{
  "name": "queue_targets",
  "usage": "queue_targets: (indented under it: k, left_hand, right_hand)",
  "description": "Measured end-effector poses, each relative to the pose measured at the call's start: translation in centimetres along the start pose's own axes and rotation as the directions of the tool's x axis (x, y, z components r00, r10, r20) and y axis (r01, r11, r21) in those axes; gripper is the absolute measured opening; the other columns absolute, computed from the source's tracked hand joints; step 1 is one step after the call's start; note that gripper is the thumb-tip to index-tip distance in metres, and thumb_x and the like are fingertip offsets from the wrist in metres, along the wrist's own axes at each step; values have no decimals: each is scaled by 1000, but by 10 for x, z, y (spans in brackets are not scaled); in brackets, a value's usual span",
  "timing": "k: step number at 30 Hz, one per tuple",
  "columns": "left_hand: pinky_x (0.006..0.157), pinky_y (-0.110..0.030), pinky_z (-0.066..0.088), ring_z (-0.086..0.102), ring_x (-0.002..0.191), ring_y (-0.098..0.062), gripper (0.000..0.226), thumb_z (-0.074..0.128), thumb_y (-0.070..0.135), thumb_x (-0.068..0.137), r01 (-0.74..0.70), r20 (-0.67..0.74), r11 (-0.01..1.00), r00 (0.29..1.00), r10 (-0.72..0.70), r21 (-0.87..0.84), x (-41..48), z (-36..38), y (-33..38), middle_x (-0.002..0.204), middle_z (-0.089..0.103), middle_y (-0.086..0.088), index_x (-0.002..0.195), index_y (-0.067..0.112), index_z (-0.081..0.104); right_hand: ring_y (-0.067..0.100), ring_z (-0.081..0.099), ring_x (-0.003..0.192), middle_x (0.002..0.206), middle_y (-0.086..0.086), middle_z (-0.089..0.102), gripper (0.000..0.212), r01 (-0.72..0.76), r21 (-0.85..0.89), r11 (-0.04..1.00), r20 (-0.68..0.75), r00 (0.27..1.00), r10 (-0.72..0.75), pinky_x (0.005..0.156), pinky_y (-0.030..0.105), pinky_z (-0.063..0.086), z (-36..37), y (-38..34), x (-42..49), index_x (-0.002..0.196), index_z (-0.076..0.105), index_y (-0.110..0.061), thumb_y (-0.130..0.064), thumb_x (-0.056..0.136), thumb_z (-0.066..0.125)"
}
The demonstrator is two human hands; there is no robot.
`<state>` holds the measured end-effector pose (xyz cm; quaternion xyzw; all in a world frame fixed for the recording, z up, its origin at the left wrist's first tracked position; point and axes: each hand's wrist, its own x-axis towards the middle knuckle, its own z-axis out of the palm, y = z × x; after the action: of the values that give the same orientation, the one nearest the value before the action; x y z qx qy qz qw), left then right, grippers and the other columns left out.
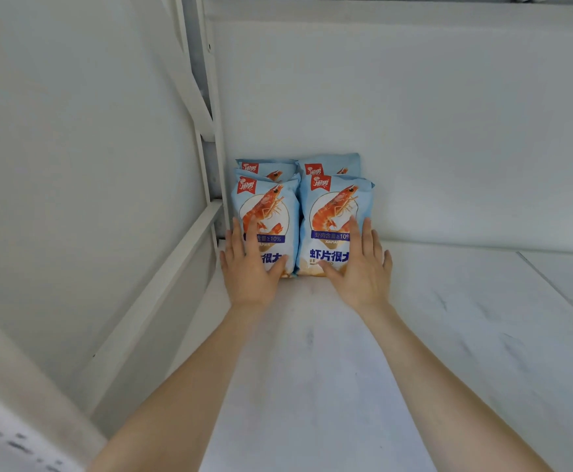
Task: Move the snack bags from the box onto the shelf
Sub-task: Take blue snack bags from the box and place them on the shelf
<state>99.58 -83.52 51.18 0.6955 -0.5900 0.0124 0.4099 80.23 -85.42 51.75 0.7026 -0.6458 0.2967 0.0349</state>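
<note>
Across the pale, faintly marbled shelf (346,352), smooth and flat, four puffy pale-blue snack bags (333,212) with glossy prawn prints stand in its back left corner, beside a white metal upright (210,114). The rear pair is mostly hidden, seemingly the same kind. Flat against the front two bags lie the left hand (248,269) and right hand (360,271), fingers straight, gripping nothing.

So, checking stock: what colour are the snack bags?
Light blue snack bags, orange shrimp print; head view.
</note>
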Motion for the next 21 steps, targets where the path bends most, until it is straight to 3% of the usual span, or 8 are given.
queue_targets:
  k: [6,12,16,21]
  left_hand:
    - [116,-56,25,21,147,-35,69,58,46,92,-100,-11,989,995,102,108,-28,-29,17,159,25,-12,150,19,31]
    - [113,-58,30,33,142,-38,60,49,46,95,-191,-30,971,980,197,144,-73,-61,36,151,41,-15,145,13,41]
    - [114,-55,25,31,143,-36,64,35,51,94,-228,55,966,973,222,124,-117,-87,47,152,39,-14,147,14,38]
    - [112,-57,31,34,142,-37,60,40,49,95,-319,119,940,945,305,124,-181,-110,58,151,41,-15,144,13,41]
  right_hand:
    - [27,14,148,163,7,10,91,66,-90,994,12,998,-65,114,57,16,-36,-2,-28,155,7,-24,-61,86,54]
    - [29,26,145,157,12,28,90,117,-172,978,-32,992,-124,112,57,20,-78,-3,-75,153,20,-17,-56,82,60]
    - [27,23,146,159,10,25,87,70,-201,977,-35,996,-79,113,57,17,-109,-1,-124,153,22,-17,-58,84,57]
    - [26,18,148,160,9,22,86,14,-231,973,-30,999,-22,115,57,15,-144,5,-199,153,21,-19,-61,85,53]
